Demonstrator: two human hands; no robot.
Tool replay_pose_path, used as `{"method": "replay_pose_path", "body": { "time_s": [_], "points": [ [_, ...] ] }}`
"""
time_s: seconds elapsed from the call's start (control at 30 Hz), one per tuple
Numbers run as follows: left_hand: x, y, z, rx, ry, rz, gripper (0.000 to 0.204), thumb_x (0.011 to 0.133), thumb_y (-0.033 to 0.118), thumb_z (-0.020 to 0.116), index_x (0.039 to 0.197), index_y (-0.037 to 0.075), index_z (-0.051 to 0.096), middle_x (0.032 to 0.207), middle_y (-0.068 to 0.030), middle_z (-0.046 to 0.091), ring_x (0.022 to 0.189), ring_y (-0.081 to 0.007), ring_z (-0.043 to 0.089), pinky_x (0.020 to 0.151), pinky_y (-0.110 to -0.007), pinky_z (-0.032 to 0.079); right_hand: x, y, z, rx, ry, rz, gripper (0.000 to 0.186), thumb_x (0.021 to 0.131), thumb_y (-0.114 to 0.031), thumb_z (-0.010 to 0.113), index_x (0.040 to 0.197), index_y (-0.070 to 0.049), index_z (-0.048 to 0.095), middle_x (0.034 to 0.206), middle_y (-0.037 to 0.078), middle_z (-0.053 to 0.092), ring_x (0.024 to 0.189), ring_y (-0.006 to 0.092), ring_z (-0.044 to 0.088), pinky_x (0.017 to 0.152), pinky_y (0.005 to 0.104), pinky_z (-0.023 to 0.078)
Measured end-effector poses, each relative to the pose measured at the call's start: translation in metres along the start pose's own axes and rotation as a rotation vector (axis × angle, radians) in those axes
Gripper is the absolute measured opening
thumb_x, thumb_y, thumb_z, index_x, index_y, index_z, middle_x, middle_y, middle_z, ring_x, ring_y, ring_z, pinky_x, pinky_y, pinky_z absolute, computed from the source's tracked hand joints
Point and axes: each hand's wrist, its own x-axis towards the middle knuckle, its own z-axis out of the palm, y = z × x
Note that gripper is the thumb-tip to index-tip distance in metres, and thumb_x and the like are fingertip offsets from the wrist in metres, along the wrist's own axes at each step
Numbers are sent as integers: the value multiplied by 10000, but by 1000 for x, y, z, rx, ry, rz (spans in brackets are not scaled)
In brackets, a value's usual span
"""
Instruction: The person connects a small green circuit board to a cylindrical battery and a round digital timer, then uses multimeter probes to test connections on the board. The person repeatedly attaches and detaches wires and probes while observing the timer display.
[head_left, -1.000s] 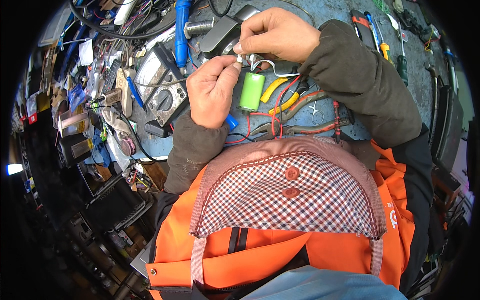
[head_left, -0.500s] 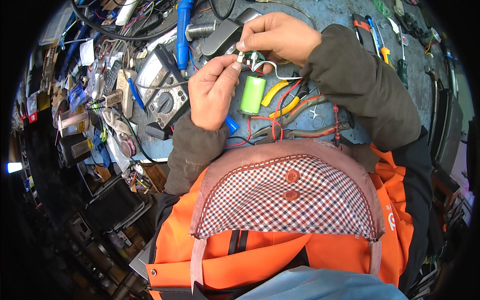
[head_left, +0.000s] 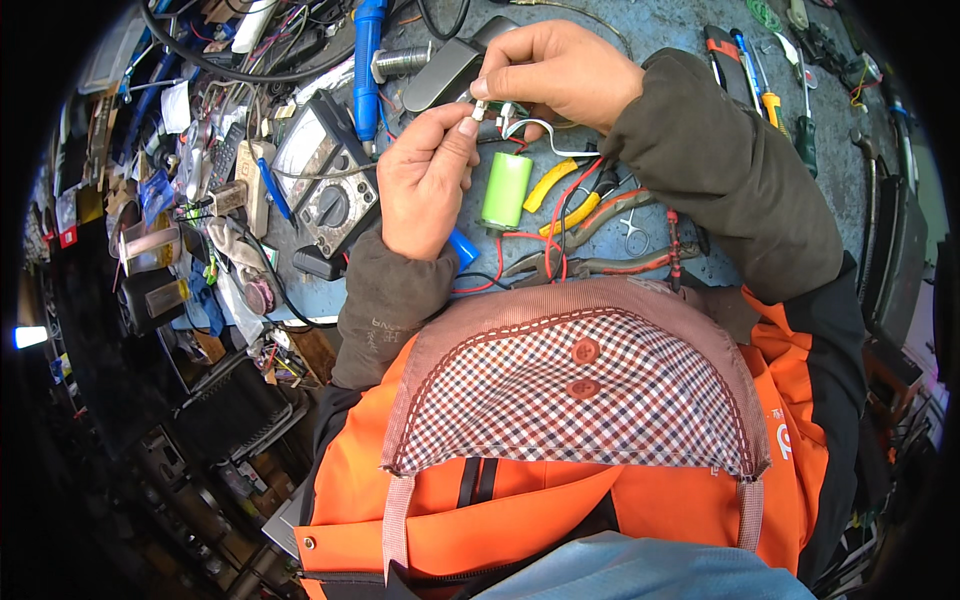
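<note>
My left hand [head_left: 420,195] pinches a small white connector [head_left: 479,112] between thumb and forefinger. My right hand [head_left: 555,78] is closed over its upper end, thumb and forefinger together. A white wire [head_left: 549,138] loops from a second white plug [head_left: 506,117] beside it, near a dark green part partly behind my fingers. Just below lies a green cylindrical battery cell [head_left: 506,188] with red and black wires. Yellow-handled tools [head_left: 546,186] and red-grey pliers [head_left: 630,262] lie to its right, with small scissors [head_left: 633,232].
An analog multimeter [head_left: 325,200] is left of my left hand. A blue soldering-type tool [head_left: 364,80], a metal spool [head_left: 398,63] and a dark grey metal object [head_left: 435,75] lie behind. Screwdrivers [head_left: 770,105] are at right. Cluttered cables and parts [head_left: 200,150] cover the left bench.
My right hand sits slightly lower and further right than a second ago. The fingertips of both hands have shifted a little on the connector; the grip looks much the same.
</note>
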Motion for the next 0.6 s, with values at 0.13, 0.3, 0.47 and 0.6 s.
{"method": "replay_pose_path", "body": {
  "time_s": [0.13,0.3,0.47,0.6],
  "points": [
    [2,-2,-2,-20,-7,-2,190,1035,96,637,1179,-9,702,805,-14,645,646,-46,522,570,-201,417,0,1,0,-79,16,-39,218,1005,-241,684,977,-30,728,857,2,682,741,63,641,562,226,548],
    [3,-3,-2,-65,-9,-19,197,1032,86,637,1192,-9,703,819,-20,658,652,-50,528,579,-202,424,-2,-2,2,-76,22,-37,216,1004,-240,685,976,-31,729,853,1,682,743,63,642,560,224,545],
    [3,-2,-1,-49,-2,-32,195,1034,85,636,1191,-8,703,821,-20,657,657,-50,528,583,-202,423,-2,-2,1,-57,35,-18,212,1004,-238,685,977,-32,729,834,0,683,729,61,644,553,225,545],
    [3,-2,-2,-56,-8,-22,189,1033,82,637,1185,-7,704,824,-17,655,657,-49,527,581,-202,420,-3,-5,2,-29,27,-34,209,1004,-236,684,970,-34,729,819,5,688,709,65,650,542,226,544]
  ]
}}
